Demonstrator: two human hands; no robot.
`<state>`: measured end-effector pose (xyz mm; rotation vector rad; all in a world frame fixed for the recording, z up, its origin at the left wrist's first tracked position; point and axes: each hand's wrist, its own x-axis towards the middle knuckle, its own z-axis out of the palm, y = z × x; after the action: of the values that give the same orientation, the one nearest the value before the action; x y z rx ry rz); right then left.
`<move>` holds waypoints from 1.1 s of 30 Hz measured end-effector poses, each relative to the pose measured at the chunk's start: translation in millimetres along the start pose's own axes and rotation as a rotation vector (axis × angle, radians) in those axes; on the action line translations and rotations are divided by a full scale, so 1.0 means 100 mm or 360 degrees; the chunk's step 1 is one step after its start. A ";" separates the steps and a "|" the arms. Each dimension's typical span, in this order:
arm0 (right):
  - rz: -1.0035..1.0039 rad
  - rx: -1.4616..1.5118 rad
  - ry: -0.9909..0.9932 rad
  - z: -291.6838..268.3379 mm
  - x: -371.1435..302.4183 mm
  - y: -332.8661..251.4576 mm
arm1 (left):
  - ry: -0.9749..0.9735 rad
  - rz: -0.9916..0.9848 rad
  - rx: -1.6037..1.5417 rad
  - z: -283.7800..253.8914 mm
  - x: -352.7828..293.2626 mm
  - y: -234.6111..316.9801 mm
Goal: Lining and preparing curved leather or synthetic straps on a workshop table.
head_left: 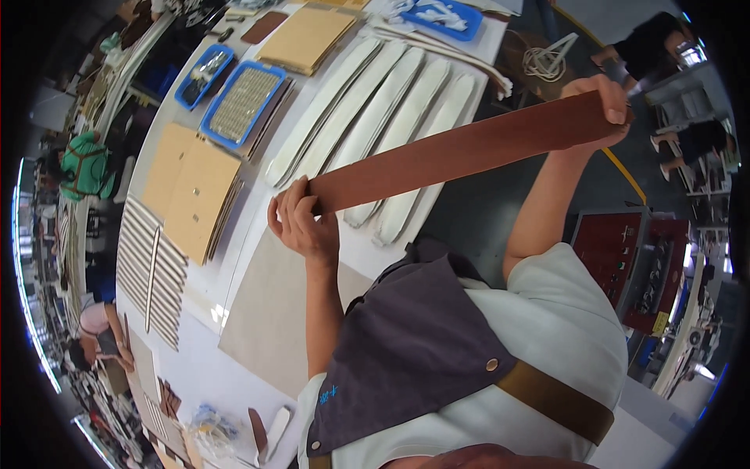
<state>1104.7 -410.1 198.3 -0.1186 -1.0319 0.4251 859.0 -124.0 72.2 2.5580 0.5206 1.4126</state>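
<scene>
A long, flat brown strip (469, 152), which looks like leather, is stretched between my two hands above the table's right side. My left hand (306, 224) pinches its left end, with the fingers curled at the edge. At the far right, my right hand (605, 109) grips the other end, the thumb lying on the strip's face. The strip slants upward to the right and hides part of several pale, long folded strips (391, 117) laid side by side on the table. Next to my left forearm lies a grey sheet (281, 313).
The white table (199, 363) carries stacked tan boards (191, 184), a blue tray of small pieces (244, 104), another blue tray (205, 76) and a row of thin rods (148, 266). A red machine (617, 262) stands at right. Other people (82, 166) work nearby.
</scene>
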 end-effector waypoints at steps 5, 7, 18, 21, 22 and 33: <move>0.0066 0.0064 0.0050 -0.29 -0.04 -0.07 | 0.0209 0.0198 0.0160 -0.06 -0.04 -0.10; 0.0049 0.0033 0.0083 -0.35 -0.03 -0.02 | 0.0251 0.0210 0.0156 -0.07 -0.04 -0.11; 0.0681 -0.0763 0.1698 -1.68 -0.39 0.50 | -0.0941 -0.0950 -0.0430 0.05 -0.36 -0.36; 0.1165 -0.1312 0.1664 -2.23 -0.62 1.12 | -0.1482 -0.1404 -0.0491 0.09 -0.70 -0.64; 0.1251 -0.1464 0.1668 -2.36 -0.59 1.30 | -0.1569 -0.1480 -0.0534 0.10 -0.80 -0.74; 0.1478 -0.2355 0.1663 -4.15 -0.34 2.19 | -0.0944 -0.2182 -0.1003 0.93 -0.55 -1.45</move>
<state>1380.5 -181.6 -106.7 -1.9711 0.0235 0.2546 878.9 -9.9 -66.7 1.3372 1.1185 0.2171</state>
